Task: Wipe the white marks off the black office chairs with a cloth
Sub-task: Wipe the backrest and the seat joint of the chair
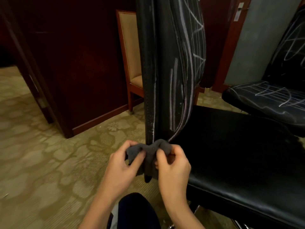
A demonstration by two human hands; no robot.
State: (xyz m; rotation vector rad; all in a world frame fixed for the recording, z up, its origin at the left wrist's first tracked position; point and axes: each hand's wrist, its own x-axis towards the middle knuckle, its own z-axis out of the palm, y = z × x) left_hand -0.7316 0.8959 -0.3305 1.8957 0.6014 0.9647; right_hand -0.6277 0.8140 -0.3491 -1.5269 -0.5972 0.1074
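- Left hand (123,164) is raised in front of the body, back toward the camera, fingers curled and pinching.
- Right hand (171,164) sits just beside it, thumb and fingers curled in a pinch.
- Both forearms are bare, converging upward.

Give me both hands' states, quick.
Left hand: pinching the grey cloth.
Right hand: pinching the same cloth.

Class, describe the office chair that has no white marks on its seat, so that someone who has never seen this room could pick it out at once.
Start at the dark wooden wall panel and go right to the nearest black office chair. A person's left hand and right hand hold a grey cloth at the base of its backrest. Its seat is plain black, unlike the second chair behind, whose seat is scribbled white.
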